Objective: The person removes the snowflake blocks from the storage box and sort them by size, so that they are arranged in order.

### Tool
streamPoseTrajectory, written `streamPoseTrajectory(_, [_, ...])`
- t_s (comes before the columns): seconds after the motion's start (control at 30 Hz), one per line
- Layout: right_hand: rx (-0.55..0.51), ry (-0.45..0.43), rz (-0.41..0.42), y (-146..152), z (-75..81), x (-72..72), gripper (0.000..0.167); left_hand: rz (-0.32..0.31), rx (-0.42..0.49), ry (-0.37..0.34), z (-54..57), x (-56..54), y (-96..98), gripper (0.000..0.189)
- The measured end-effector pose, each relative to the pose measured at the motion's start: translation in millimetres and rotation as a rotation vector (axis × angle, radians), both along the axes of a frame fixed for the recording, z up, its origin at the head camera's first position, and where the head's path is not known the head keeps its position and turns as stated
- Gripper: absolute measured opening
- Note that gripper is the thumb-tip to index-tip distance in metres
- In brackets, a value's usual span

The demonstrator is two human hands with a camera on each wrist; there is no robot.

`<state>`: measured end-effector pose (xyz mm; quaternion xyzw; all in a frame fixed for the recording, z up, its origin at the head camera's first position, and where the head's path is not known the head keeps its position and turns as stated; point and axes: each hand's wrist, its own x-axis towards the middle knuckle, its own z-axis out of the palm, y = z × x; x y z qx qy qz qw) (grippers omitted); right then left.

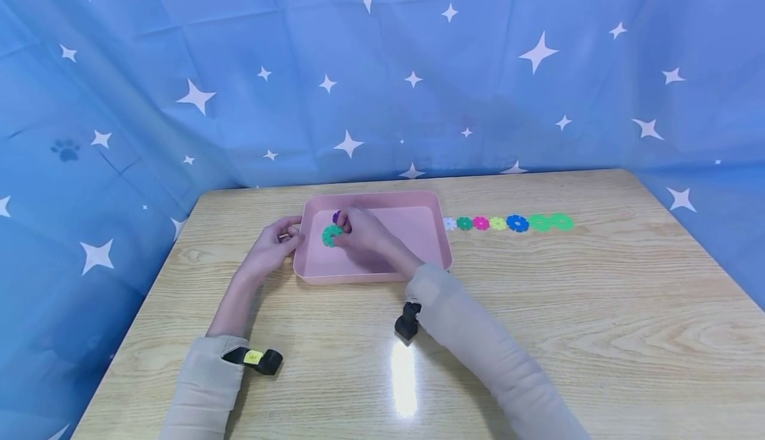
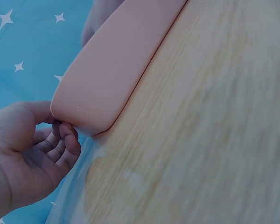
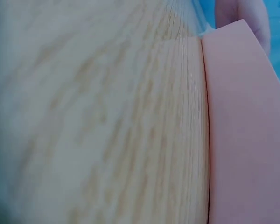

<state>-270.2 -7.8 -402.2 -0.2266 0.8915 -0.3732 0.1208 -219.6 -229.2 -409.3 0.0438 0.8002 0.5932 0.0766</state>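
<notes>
A shallow pink tray [image 1: 412, 227] sits on the wooden table. At its left end, my left hand [image 1: 275, 247] grips the rim, thumb at the edge and fingers curled against the outer wall; the left wrist view shows this hand [image 2: 32, 154] at the tray's corner [image 2: 84, 107]. My right hand [image 1: 364, 231] reaches inside the tray and pinches a green notched disc [image 1: 329, 235] at its right edge. A purple disc [image 1: 336, 217] lies just behind, partly covered by the fingers. In the right wrist view, the tray's wall [image 3: 247, 130] hides the fingertips.
Right of the tray, a row of notched discs runs along the table: white [image 1: 450, 223], dark green [image 1: 464, 223], pink [image 1: 481, 223], yellow [image 1: 497, 223], blue [image 1: 517, 223] and light green [image 1: 540, 222]. A blue star-patterned curtain [image 1: 382, 95] hangs behind the table.
</notes>
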Motion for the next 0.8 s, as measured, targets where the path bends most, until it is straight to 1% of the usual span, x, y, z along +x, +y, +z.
streamPoseTrajectory(0.3, [-0.177,-0.019,-0.021,9.6,-2.8,-0.6,0.015,-0.002,-0.001,-0.006,0.2,0.8,1.0,0.05])
streamPoseTrajectory(0.4, [-0.222,-0.042,-0.032,15.9,-0.4,0.7,0.013,-0.001,-0.007,-0.005,0.5,0.5,1.2,0.049])
streamPoseTrajectory(0.57, [-0.305,-0.083,-0.029,28.9,5.7,2.1,0.009,0.004,-0.011,-0.005,1.5,0.2,1.2,0.048])
streamPoseTrajectory(0.7, [-0.324,-0.094,-0.053,41.0,9.7,2.5,0.01,0.002,-0.004,-0.005,1.4,0.6,0.9,0.049])
streamPoseTrajectory(0.8, [-0.309,-0.083,-0.076,51.1,11.6,1.8,0.011,-0.001,0.002,-0.006,1.0,0.8,0.6,0.05])
